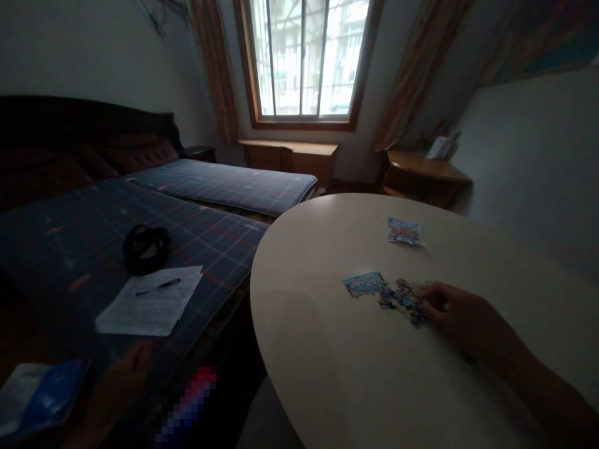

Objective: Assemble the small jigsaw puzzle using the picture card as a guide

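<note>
A small loose pile of jigsaw puzzle pieces (408,299) lies on the round cream table (309,349). My right hand (444,305) reaches in from the right, its thumb and fingers pinched together on a piece at the pile's right edge. Touching the pile on its left is a flat, colourful printed card or packet (364,284). Farther back on the table rests a clear plastic packet (405,231) with a printed picture. At the lower left, beside the bed, my left hand (133,365) is dark and blurred; its fingers cannot be made out clearly.
On the plaid bed (224,249) are papers (154,302) with a pen (161,285) and a coiled black belt-like item (146,249). A blue and white package (51,393) sits at the lower left. A desk (290,149) stands under the window.
</note>
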Tool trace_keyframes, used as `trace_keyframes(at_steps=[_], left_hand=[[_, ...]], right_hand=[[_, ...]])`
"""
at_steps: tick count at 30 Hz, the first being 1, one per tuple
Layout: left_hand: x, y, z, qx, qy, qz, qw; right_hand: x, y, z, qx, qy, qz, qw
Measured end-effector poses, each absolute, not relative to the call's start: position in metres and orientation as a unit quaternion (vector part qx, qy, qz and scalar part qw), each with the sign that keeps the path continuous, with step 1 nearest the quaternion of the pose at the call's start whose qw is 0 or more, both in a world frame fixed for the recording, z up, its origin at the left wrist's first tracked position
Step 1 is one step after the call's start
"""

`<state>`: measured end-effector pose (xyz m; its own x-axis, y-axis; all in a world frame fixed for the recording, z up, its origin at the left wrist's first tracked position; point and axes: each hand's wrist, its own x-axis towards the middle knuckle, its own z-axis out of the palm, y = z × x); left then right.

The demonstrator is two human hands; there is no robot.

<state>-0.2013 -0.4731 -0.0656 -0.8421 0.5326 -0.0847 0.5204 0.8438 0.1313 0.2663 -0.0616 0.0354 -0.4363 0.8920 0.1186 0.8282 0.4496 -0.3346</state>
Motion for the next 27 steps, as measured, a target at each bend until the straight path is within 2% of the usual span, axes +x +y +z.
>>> trace_keyframes(at_steps=[3, 6, 11, 15, 17, 20, 24, 27], left_hand=[[-0.196, -0.421, -0.024, 0.317, 0.914, 0.254, 0.001], [-0.162, -0.350, 0.009, 0.446, 0.827, 0.343, -0.002], [-0.052, -0.232, 0.037, 0.704, 0.626, 0.328, 0.063], [0.047, -0.161, 0.040, 0.745, 0.578, 0.298, 0.152], [0.080, -0.135, 0.035, 0.732, 0.570, 0.319, 0.195], [0.101, -0.112, 0.022, 0.705, 0.567, 0.365, 0.218], [0.092, -0.105, 0.010, 0.720, 0.532, 0.385, 0.227], [0.079, -0.104, 0.010, 0.732, 0.524, 0.387, 0.198]], right_hand=[[0.267, -0.063, 0.037, -0.515, -0.828, 0.142, 0.168], [0.270, -0.064, 0.036, -0.533, -0.803, 0.163, 0.211], [0.267, -0.073, 0.029, -0.521, -0.756, 0.245, 0.312], [0.256, -0.082, 0.025, -0.461, -0.715, 0.357, 0.386], [0.255, -0.083, 0.023, -0.452, -0.697, 0.370, 0.416], [0.261, -0.080, 0.022, -0.453, -0.678, 0.375, 0.442], [0.270, -0.074, 0.022, -0.422, -0.668, 0.437, 0.430], [0.274, -0.065, 0.027, -0.458, -0.681, 0.382, 0.425]])
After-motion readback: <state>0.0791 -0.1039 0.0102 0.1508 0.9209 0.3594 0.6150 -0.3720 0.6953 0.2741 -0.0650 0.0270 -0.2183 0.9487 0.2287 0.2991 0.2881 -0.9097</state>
